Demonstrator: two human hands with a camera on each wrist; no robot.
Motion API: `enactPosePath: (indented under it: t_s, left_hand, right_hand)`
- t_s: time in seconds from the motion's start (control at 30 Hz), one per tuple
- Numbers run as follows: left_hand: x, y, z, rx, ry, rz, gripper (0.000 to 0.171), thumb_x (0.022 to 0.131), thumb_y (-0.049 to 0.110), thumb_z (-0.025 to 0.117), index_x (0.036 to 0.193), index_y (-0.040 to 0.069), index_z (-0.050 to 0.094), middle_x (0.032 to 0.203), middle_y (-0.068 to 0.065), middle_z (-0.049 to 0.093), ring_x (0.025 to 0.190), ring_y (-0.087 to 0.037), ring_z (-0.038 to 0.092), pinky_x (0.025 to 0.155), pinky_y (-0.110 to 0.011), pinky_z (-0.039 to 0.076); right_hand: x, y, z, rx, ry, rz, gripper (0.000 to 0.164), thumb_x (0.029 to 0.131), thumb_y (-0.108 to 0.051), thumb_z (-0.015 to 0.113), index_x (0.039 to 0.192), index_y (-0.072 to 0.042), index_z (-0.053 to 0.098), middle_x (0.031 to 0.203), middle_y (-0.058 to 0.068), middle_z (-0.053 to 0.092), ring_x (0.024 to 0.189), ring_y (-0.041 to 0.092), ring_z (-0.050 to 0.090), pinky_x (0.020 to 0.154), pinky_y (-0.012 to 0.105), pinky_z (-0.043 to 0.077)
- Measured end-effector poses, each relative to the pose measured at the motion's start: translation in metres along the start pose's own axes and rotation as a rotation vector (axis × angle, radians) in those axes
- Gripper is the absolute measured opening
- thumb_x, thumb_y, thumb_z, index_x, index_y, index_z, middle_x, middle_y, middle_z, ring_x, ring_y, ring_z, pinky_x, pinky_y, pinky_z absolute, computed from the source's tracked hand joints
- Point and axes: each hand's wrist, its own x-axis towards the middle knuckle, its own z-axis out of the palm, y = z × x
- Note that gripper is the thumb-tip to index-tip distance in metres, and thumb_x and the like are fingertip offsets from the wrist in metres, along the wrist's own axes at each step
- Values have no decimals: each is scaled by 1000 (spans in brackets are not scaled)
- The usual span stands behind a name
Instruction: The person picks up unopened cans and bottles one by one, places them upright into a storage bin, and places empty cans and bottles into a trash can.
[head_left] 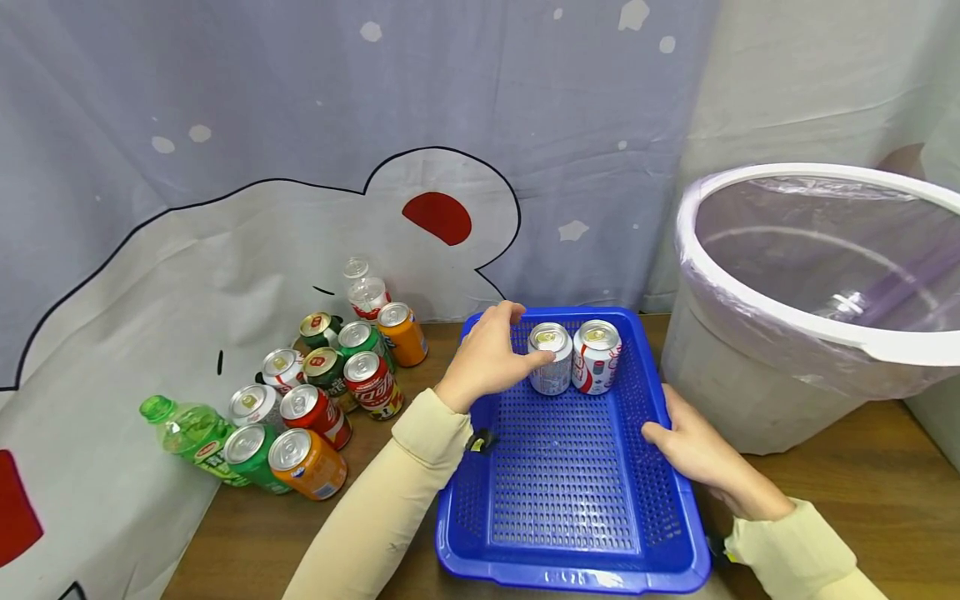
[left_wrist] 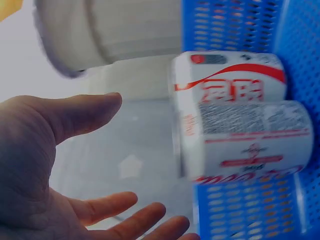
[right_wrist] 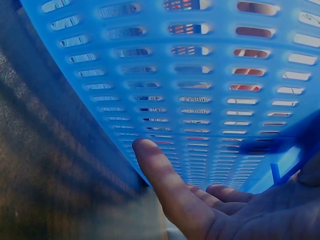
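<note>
A blue plastic basket with perforated walls stands on the wooden table. Two white-and-red soda cans stand upright side by side at its far end, the left can and the right can. Just above the left can, my left hand has thumb and fingers spread apart. In the left wrist view a gap shows between that hand and the cans. My right hand grips the basket's right rim, thumb over it. In the right wrist view its fingers lie beneath the perforated wall.
Left of the basket, several cans, including an orange can, stand grouped with a green bottle and a clear bottle. A large lined bin stands close on the right. A patterned curtain hangs behind.
</note>
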Motion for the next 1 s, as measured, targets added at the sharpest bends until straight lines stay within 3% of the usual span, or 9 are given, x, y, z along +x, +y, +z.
enactPosePath:
  t_s: [0.2,0.37,0.67,0.87,1.0]
  left_hand:
    - [-14,1,-20,12,128,-20,71,87,46,78,144,11,52,141,-7,59,121,-26,60,102,-46,52]
    - [-26,-7,-28,27,236,-45,73,86,46,80,144,11,52,138,-8,59,122,-27,60,102,-48,51]
    - [-44,-32,-37,178,463,-69,73,84,43,82,142,7,53,134,-14,59,116,-35,64,93,-52,55]
    - [-56,-54,-47,185,577,-80,72,83,41,83,139,6,54,133,-16,59,113,-37,63,91,-54,54]
    - [-61,-69,-47,149,691,-105,70,83,39,83,138,7,55,130,-17,59,113,-37,62,92,-55,54]
  right_hand:
    - [0,0,0,8,-6,-7,55,97,4,48,148,11,28,130,39,56,95,32,70,73,40,61]
    - [0,-1,1,0,-5,-9,55,97,3,48,148,11,29,130,39,57,95,31,70,73,38,60]
    - [1,2,-1,-5,-6,-6,56,98,3,47,149,11,27,131,39,56,96,31,70,73,39,60]
    - [1,3,0,-15,-4,-9,55,98,3,48,149,11,28,131,38,56,97,32,69,74,38,59]
    - [1,2,0,-14,-2,-10,55,97,3,48,148,11,29,132,38,56,97,31,68,73,38,59]
